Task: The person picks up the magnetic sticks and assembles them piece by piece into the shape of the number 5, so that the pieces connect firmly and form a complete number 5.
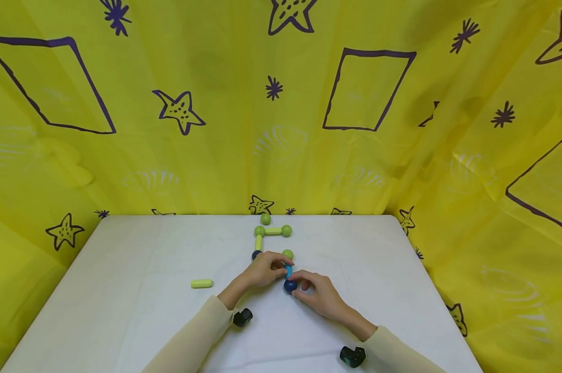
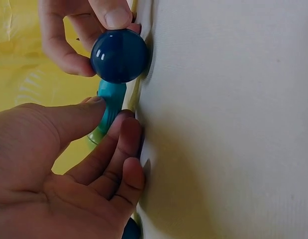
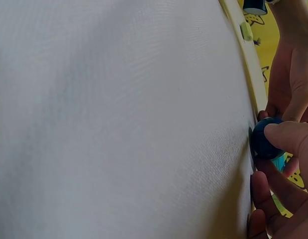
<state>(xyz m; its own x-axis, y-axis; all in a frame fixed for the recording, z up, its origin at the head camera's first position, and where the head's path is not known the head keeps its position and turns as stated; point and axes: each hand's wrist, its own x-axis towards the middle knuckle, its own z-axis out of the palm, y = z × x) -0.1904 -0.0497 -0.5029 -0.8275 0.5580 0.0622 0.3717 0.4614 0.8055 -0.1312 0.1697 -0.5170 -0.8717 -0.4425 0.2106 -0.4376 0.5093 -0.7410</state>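
Observation:
My right hand pinches a dark blue ball between thumb and fingers, low over the white table. Touching that ball is a light blue rod, which my left hand holds between thumb and fingers. In the left wrist view the blue ball sits at the end of the teal-looking rod. A green ball lies at the rod's far end. The right wrist view shows the thumb over the blue ball; the rod is mostly hidden there.
Behind the left hand, two pale green rods join green balls and a second dark blue ball, partly hidden. Another green ball lies at the table's back edge. A loose pale green rod lies left. Yellow curtains surround the table.

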